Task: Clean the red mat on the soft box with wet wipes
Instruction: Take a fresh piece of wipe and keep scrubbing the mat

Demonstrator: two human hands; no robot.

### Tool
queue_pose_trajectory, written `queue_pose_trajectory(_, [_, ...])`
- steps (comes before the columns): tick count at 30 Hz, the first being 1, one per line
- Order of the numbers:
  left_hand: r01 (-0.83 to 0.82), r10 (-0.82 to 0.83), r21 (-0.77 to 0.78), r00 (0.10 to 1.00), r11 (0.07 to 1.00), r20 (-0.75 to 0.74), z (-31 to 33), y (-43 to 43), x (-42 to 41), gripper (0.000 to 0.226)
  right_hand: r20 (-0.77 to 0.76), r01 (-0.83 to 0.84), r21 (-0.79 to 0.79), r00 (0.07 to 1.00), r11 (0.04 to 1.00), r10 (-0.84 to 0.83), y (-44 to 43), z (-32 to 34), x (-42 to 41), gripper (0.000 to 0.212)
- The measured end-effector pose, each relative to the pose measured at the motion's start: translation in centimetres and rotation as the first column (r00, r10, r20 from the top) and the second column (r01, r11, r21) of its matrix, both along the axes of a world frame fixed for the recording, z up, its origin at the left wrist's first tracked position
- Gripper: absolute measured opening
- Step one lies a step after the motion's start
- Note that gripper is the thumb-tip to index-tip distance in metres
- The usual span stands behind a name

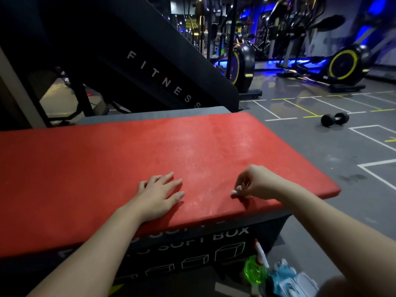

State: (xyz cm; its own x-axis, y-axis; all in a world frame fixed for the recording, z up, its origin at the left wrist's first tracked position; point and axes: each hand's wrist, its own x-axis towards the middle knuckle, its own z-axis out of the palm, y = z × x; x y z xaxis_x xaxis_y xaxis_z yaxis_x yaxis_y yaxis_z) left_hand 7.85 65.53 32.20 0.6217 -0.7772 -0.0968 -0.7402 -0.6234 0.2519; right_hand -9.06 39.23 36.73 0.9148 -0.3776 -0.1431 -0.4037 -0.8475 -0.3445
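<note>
Bare forearms reach in from the near edge. The left hand (157, 195) rests flat on the red foam mat (107, 159), fingers straight and slightly spread. The right hand (257, 183) has its fingers curled together, tips down on the mat near its front edge. Something white shows at the tips, nails or a scrap; it cannot be told which.

The mat lies on top of the black soft box (225, 247). A whitish, dusty film covers its centre and right portion. No wipe is seen in either hand, so cleaning appears hardly begun.

Beside the box, on the floor, stand a green spray bottle (255, 269) and a blue-and-white packet (287, 277), possibly the wipes. A black dumbbell (334, 119) lies well apart.
</note>
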Motion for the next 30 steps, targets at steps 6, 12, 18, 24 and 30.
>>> queue_pose_trajectory(6, [-0.111, 0.111, 0.002, 0.993, 0.994, 0.037, -0.8, -2.2, 2.0, 0.059, 0.325, 0.124, -0.018, 0.939, 0.992, -0.112, -0.8, -2.5, 4.7, 0.015])
queue_pose_trajectory(12, [-0.145, 0.15, -0.097, 0.988, 0.985, 0.045, -0.2, -5.5, 3.2, 0.059, -0.016, 0.062, -0.007, 0.998, 0.998, -0.062, -1.8, 0.3, 4.6, 0.029])
queue_pose_trajectory(18, [-0.288, 0.298, -0.136, 0.953, 0.948, 0.057, -1.2, -6.4, 5.5, 0.057, 0.263, 0.101, -0.023, 0.96, 0.995, -0.092, -2.0, -1.9, 7.0, 0.011])
queue_pose_trajectory(24, [-0.28, 0.285, -0.064, 0.951, 0.958, 0.119, -2.7, -7.1, 5.9, 0.058, 0.301, 0.12, -0.025, 0.948, 0.992, -0.107, -4.3, -2.4, 9.3, 0.01])
queue_pose_trajectory(30, [-0.253, 0.254, -0.027, 0.954, 0.967, 0.159, -3.2, -7.1, 5.9, 0.058, 0.132, 0.055, -0.035, 0.99, 0.998, -0.05, -4.8, -2.5, 9.3, 0.013])
